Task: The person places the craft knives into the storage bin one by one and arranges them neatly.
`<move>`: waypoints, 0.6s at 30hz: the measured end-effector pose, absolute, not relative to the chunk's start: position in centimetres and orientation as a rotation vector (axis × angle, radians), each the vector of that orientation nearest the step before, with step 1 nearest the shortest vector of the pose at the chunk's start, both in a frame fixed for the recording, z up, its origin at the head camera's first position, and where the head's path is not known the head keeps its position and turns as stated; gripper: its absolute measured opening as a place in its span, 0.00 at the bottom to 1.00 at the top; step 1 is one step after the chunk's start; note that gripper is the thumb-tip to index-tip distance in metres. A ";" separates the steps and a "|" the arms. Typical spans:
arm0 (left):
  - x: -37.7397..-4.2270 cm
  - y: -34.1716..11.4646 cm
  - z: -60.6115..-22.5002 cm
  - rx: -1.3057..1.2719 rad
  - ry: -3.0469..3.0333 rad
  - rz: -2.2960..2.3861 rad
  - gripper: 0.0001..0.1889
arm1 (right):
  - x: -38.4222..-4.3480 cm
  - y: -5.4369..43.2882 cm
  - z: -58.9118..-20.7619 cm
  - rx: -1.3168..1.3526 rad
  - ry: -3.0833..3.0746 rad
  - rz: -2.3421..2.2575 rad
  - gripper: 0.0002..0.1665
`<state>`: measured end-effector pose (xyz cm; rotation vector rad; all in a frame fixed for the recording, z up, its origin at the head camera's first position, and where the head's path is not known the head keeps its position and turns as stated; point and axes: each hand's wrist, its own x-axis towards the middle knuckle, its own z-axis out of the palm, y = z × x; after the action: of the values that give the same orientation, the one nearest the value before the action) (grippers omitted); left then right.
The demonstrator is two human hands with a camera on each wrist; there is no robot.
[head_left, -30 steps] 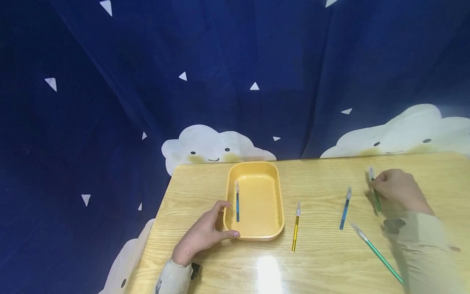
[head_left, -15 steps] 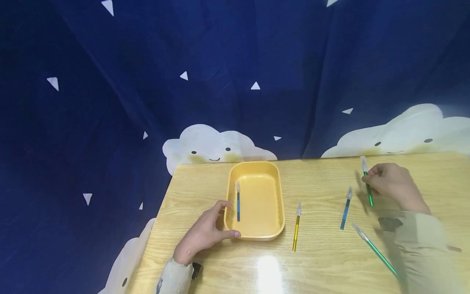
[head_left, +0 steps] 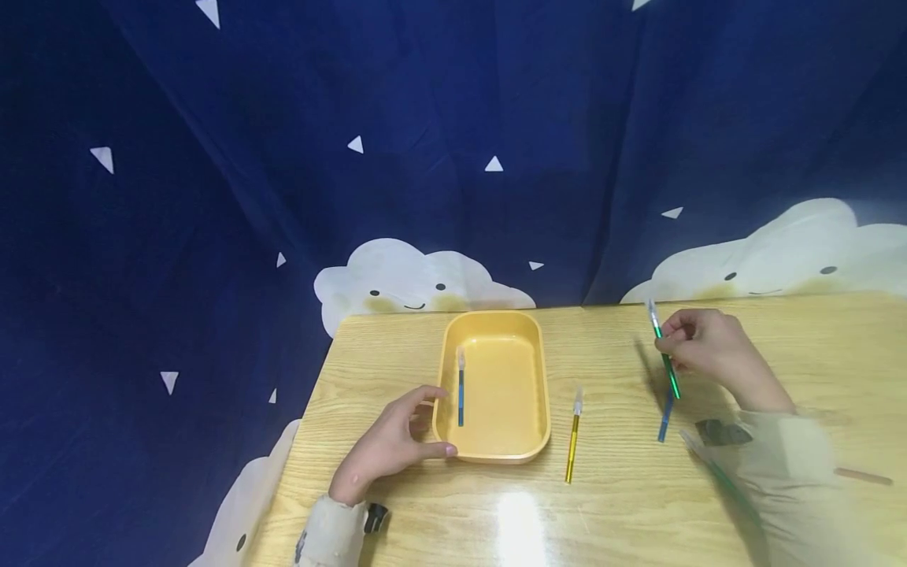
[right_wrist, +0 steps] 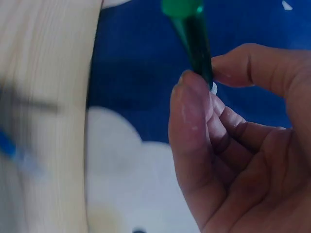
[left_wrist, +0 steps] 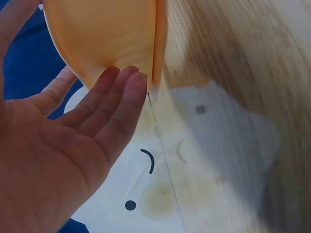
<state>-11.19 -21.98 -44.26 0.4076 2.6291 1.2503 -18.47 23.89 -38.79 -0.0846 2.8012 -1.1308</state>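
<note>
My right hand [head_left: 716, 350] pinches a green craft knife [head_left: 666, 364] between thumb and fingers, its clear-capped end pointing up and away. It is held over a blue craft knife [head_left: 666, 417] on the table, hiding that one's upper part. The right wrist view has the green handle [right_wrist: 194, 41] at the fingertips. My left hand [head_left: 393, 445] touches the near left corner of a yellow tray [head_left: 546, 394], fingers extended at its side and thumb by the near rim. Inside the tray lies another blue craft knife [head_left: 461, 398]. A yellow craft knife [head_left: 572, 441] lies right of the tray.
A second green craft knife [head_left: 723, 476] lies on the wooden table [head_left: 623, 520], partly behind the right sleeve [head_left: 794, 465]. Beyond that sleeve is a thin reddish stick [head_left: 864, 476]. A dark blue curtain [head_left: 425, 118] with white clouds hangs behind the table.
My right hand has lifted the green craft knife and carried it left, over the blue one on the table. My left hand stays by the tray.
</note>
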 end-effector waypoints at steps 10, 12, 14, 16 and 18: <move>-11.2 -22.0 -44.4 0.385 2.580 1.287 0.43 | -17.9 17.8 -38.3 -0.197 2.610 -1.410 0.12; -11.1 -21.9 -44.4 0.391 2.586 1.287 0.42 | -18.0 16.4 -38.2 -0.213 2.585 -1.455 0.11; -11.0 -21.8 -44.4 0.397 2.602 1.285 0.42 | -18.4 14.9 -38.3 -0.233 2.556 -1.498 0.11; -10.9 -21.6 -44.4 0.399 2.620 1.278 0.41 | -18.8 13.3 -38.5 -0.255 2.535 -1.525 0.10; -10.8 -21.4 -44.4 0.397 2.639 1.261 0.41 | -19.4 11.8 -38.8 -0.277 2.517 -1.534 0.09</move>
<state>-10.84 -21.41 -44.40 0.3968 2.6393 1.2614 -19.37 11.81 -38.77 -0.2770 2.5168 -1.5336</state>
